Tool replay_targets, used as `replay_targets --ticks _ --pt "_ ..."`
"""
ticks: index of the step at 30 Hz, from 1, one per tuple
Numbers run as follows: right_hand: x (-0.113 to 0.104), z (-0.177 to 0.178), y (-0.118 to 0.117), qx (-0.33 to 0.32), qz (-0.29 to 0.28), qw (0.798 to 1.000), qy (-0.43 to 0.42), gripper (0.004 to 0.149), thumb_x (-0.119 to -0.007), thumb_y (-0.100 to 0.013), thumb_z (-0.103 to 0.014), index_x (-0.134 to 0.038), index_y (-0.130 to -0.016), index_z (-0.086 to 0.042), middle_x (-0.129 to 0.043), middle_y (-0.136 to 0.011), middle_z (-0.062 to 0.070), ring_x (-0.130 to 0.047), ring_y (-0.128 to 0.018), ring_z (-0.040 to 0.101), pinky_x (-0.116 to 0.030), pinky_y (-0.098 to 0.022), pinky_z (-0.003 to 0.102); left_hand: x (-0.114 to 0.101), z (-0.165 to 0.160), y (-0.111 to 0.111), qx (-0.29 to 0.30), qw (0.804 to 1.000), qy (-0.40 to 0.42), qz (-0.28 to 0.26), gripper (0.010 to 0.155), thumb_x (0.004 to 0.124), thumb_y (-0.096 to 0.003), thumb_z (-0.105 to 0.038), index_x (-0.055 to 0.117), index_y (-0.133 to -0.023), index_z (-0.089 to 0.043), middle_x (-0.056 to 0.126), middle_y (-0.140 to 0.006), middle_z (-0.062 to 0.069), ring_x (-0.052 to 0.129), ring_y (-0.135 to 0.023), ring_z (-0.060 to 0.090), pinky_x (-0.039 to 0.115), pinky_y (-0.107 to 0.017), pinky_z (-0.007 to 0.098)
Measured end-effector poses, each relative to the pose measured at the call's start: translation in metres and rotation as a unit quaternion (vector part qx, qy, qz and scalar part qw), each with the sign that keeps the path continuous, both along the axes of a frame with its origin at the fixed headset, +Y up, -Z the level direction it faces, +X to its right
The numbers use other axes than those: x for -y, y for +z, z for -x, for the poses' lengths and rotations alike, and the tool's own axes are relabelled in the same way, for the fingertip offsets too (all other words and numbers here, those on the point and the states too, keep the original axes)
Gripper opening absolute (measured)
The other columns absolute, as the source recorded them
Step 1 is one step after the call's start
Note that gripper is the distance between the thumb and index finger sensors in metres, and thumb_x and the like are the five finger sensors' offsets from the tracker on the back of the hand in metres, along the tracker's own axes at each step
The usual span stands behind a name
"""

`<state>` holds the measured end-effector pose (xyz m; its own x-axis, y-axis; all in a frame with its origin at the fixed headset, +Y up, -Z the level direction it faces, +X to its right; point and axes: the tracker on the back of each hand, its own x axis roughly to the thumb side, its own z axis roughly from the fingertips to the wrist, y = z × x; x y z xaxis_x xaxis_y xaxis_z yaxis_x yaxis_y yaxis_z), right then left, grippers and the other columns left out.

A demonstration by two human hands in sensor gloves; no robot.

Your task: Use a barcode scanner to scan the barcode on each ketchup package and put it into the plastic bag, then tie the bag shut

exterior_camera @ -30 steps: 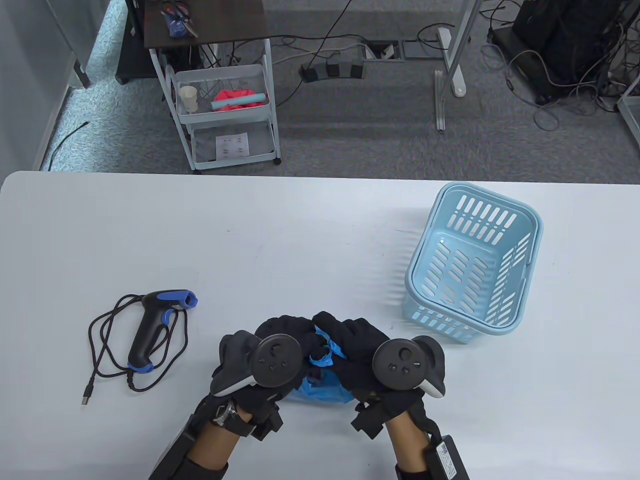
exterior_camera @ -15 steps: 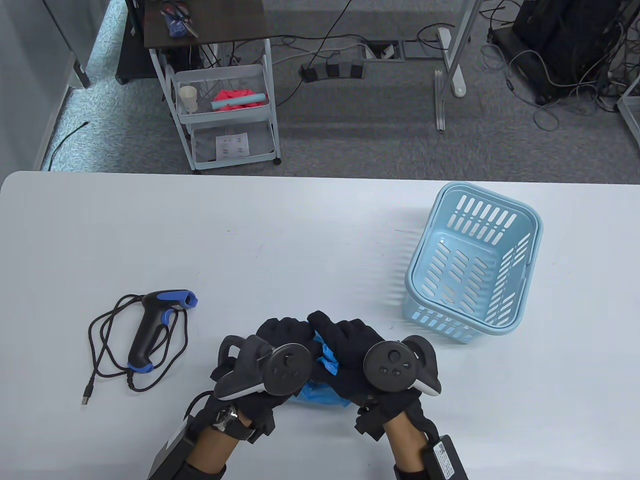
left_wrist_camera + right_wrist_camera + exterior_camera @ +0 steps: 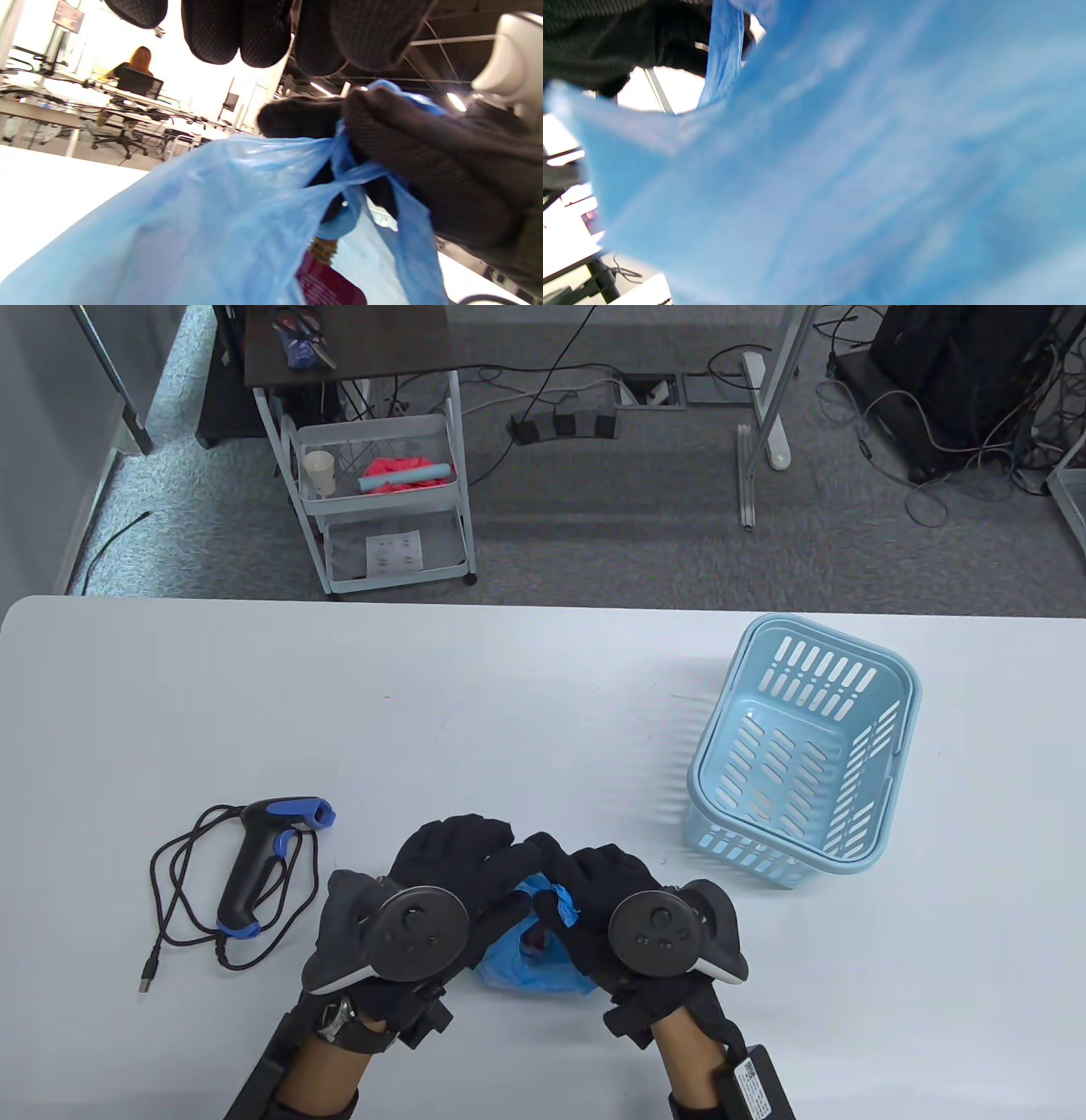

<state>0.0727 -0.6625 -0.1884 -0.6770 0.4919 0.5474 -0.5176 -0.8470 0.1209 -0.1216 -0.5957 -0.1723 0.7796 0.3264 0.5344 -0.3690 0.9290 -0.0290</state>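
The blue plastic bag [image 3: 530, 971] lies on the table near the front edge, between my two hands. My right hand [image 3: 585, 874] grips the bag's twisted handles [image 3: 562, 904]; the left wrist view shows its glove [image 3: 424, 169] closed round the knotted blue strands [image 3: 352, 180]. My left hand [image 3: 454, 853] is just left of the bag, and its fingertips [image 3: 237, 34] hang loose above the plastic with nothing in them. A dark red ketchup package [image 3: 328, 284] shows inside the bag. The black and blue barcode scanner [image 3: 254, 861] lies to the left with its cable coiled around it. Blue plastic [image 3: 861, 169] fills the right wrist view.
A light blue slotted basket [image 3: 891, 678] stands at the right of the white table [image 3: 509, 704]. Beyond the far edge are a wire trolley [image 3: 382, 500] and floor cables. In the left wrist view a person sits at a distant desk.
My left hand has let go of the bag's handles and slid to the left. The right hand still grips the twisted handles and has shifted slightly left and down.
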Motion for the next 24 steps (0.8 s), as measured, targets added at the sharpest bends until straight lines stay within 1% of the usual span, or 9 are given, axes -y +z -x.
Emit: replay_targets --ticks 1,3,6,8,9,11,15,18,24 --pt "-0.001 0.002 0.001 0.001 -0.004 1.0 0.01 0.067 -0.048 -0.057 -0.048 -0.051 -0.112 -0.009 -0.079 -0.08 0.015 -0.071 -0.079 0.044 -0.052 -0.069 0.065 0.001 -0.006 0.0 0.012 1.0 -0.011 0.008 0.052 0.077 -0.0487 -0.045 0.076 -0.1 -0.037 0.067 -0.109 0.001 0.072 -0.103 0.038 0.06 -0.076 0.061" --pt "-0.002 0.003 0.002 0.005 -0.01 1.0 0.025 0.067 -0.049 -0.057 -0.047 -0.052 -0.111 -0.007 -0.079 -0.08 0.015 -0.071 -0.079 0.044 -0.053 -0.069 0.065 0.003 -0.014 0.0 0.019 0.999 -0.016 0.02 0.05 0.077 -0.0493 -0.042 0.077 -0.099 -0.037 0.067 -0.109 0.001 0.072 -0.103 0.037 0.06 -0.076 0.061" --pt "-0.003 0.003 0.002 0.007 -0.013 0.999 0.035 0.068 -0.051 -0.056 -0.047 -0.053 -0.11 -0.006 -0.079 -0.079 0.014 -0.072 -0.078 0.043 -0.053 -0.069 0.065 0.005 -0.017 -0.001 0.018 1.0 0.003 0.024 0.05 0.079 -0.0484 -0.042 0.08 -0.097 -0.033 0.069 -0.108 0.001 0.074 -0.102 0.038 0.061 -0.075 0.061" --pt "-0.003 0.004 0.002 0.016 -0.021 0.999 0.041 0.068 -0.052 -0.056 -0.047 -0.054 -0.109 -0.005 -0.08 -0.078 0.014 -0.072 -0.078 0.043 -0.053 -0.069 0.065 0.006 -0.019 0.0 0.01 1.0 0.011 0.022 0.049 0.08 -0.048 -0.041 0.081 -0.095 -0.029 0.073 -0.105 0.001 0.078 -0.098 0.038 0.064 -0.074 0.06" --pt "-0.003 0.005 0.002 0.019 -0.023 0.998 0.05 0.068 -0.052 -0.056 -0.047 -0.055 -0.109 -0.005 -0.08 -0.078 0.013 -0.073 -0.077 0.042 -0.054 -0.069 0.064 0.006 -0.02 0.0 0.008 1.0 0.004 0.018 0.049 0.08 -0.0478 -0.041 0.081 -0.095 -0.028 0.074 -0.104 0.003 0.079 -0.098 0.038 0.064 -0.073 0.06" --pt "-0.003 0.005 0.003 0.026 -0.03 0.998 0.049 0.067 -0.053 -0.056 -0.046 -0.057 -0.108 -0.005 -0.08 -0.077 0.013 -0.073 -0.076 0.041 -0.055 -0.068 0.064 0.006 -0.023 0.002 0.0 1.0 -0.007 0.01 0.048 0.081 -0.0474 -0.041 0.082 -0.093 -0.026 0.076 -0.102 0.002 0.081 -0.095 0.037 0.066 -0.072 0.058" --pt "-0.004 0.004 0.003 0.027 -0.032 0.998 0.053 0.066 -0.053 -0.056 -0.046 -0.058 -0.107 -0.005 -0.08 -0.077 0.012 -0.074 -0.076 0.041 -0.055 -0.068 0.064 0.005 -0.026 0.001 -0.004 1.0 -0.012 0.015 0.044 0.081 -0.0477 -0.04 0.084 -0.089 -0.025 0.077 -0.1 0.002 0.082 -0.095 0.037 0.066 -0.073 0.058" --pt "-0.004 0.004 0.003 0.026 -0.031 0.998 0.052 0.066 -0.054 -0.056 -0.046 -0.057 -0.108 -0.006 -0.08 -0.077 0.012 -0.073 -0.077 0.041 -0.055 -0.068 0.064 0.005 -0.027 0.0 -0.002 1.0 -0.011 0.017 0.043 0.08 -0.0485 -0.039 0.084 -0.088 -0.024 0.077 -0.099 -0.001 0.082 -0.095 0.036 0.065 -0.073 0.058" --pt "-0.005 0.001 0.003 0.024 -0.03 0.999 0.031 0.067 -0.053 -0.056 -0.047 -0.056 -0.109 -0.007 -0.08 -0.079 0.012 -0.073 -0.078 0.041 -0.054 -0.069 0.064 0.006 -0.021 -0.008 -0.004 0.998 0.035 0.044 0.041 0.076 -0.0507 -0.039 0.082 -0.089 -0.024 0.075 -0.1 -0.002 0.079 -0.096 0.036 0.064 -0.074 0.057"
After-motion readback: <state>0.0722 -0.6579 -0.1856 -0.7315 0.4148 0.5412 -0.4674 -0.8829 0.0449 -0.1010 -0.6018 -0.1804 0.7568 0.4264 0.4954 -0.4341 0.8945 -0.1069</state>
